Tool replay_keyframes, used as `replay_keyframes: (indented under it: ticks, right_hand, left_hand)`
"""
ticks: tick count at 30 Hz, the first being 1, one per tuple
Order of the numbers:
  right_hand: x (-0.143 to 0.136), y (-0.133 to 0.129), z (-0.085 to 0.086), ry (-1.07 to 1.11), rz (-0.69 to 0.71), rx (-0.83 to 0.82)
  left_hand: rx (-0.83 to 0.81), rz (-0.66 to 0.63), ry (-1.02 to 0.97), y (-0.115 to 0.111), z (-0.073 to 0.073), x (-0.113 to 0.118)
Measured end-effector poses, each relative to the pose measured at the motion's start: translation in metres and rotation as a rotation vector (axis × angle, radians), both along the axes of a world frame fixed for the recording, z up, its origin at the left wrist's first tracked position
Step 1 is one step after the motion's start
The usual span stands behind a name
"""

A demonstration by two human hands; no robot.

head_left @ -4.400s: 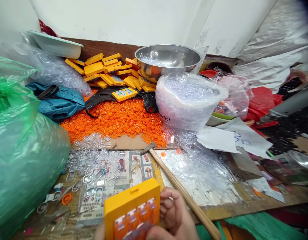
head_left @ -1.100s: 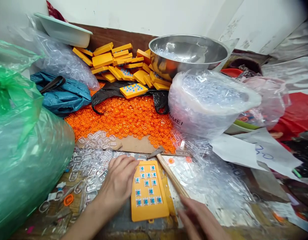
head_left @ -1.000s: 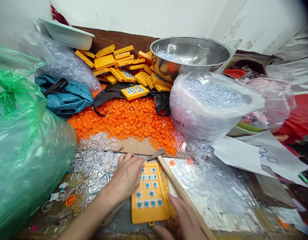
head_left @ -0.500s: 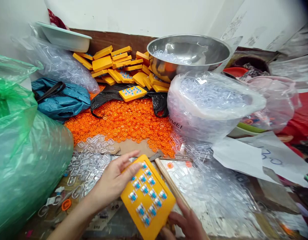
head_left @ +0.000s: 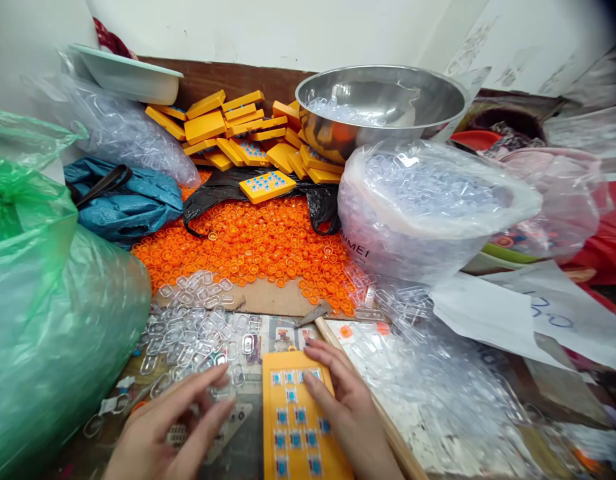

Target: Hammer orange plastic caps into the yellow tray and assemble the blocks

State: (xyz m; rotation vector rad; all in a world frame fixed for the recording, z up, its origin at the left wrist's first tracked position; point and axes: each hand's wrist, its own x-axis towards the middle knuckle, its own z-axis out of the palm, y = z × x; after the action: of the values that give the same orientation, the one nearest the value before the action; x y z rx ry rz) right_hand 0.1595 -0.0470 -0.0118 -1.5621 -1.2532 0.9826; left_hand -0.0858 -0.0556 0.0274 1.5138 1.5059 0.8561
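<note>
My right hand (head_left: 355, 413) grips a flat yellow block (head_left: 288, 460) by its right side, with the thumb over the face. Small blue-and-white pieces sit in rows on that face, and a small loop tops the upper edge. My left hand (head_left: 175, 420) hovers left of the block, its fingers curved and apart, with nothing visible in them. Clear plastic oval pieces (head_left: 193, 333) lie heaped beyond the left hand. Beside the right hand runs a hammer-like tool with a wooden handle (head_left: 333, 333) and a dark metal head.
Orange plastic rings (head_left: 253, 247) are piled in the middle. Behind them are stacked yellow blocks (head_left: 205, 127) and a steel bowl (head_left: 383, 100). A green bag (head_left: 63, 333) bulges at left; a white bag of clear pieces (head_left: 413, 227) stands right, near paper sheets (head_left: 488, 320).
The yellow block has turned from tilted to nearly upright in view and moved lower. My left hand has let go of it and drawn back left; my right hand has moved up its right side.
</note>
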Motion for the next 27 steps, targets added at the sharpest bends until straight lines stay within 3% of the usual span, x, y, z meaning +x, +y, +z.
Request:
replay_keyframes:
  ticks: [3, 4, 6, 9, 14, 18, 22, 27]
  right_hand:
    - [-0.011, 0.011, -0.006, -0.188, 0.006, 0.096]
    - [-0.014, 0.012, -0.007, -0.262, 0.011, 0.129]
    - [-0.019, 0.011, -0.009, -0.407, 0.022, 0.202]
    - [-0.02, 0.01, -0.009, -0.607, 0.078, 0.319]
    - [-0.017, 0.007, -0.001, -0.788, 0.109, 0.496]
    - [0.0, -0.006, 0.003, -0.856, 0.105, 0.595]
    - [0.025, -0.017, -0.002, -0.958, 0.115, 0.675]
    - [0.033, -0.008, -0.005, -1.034, 0.052, 0.601]
  left_hand:
    - [0.467, -0.029, 0.298, 0.05, 0.003, 0.02]
    - [0.515, -0.082, 0.351, 0.066, 0.002, 0.031]
    - [0.532, -0.186, 0.394, 0.091, -0.001, 0.056]
    - [0.5, -0.384, 0.383, 0.111, 0.002, 0.096]
    - [0.438, -0.795, 0.457, 0.118, 0.013, 0.163]
    - [0.356, -0.896, 0.552, 0.121, 0.012, 0.196]
    - [0.308, -0.857, 0.479, 0.129, 0.009, 0.186]
    - [0.273, -0.545, 0.427, 0.143, -0.004, 0.118]
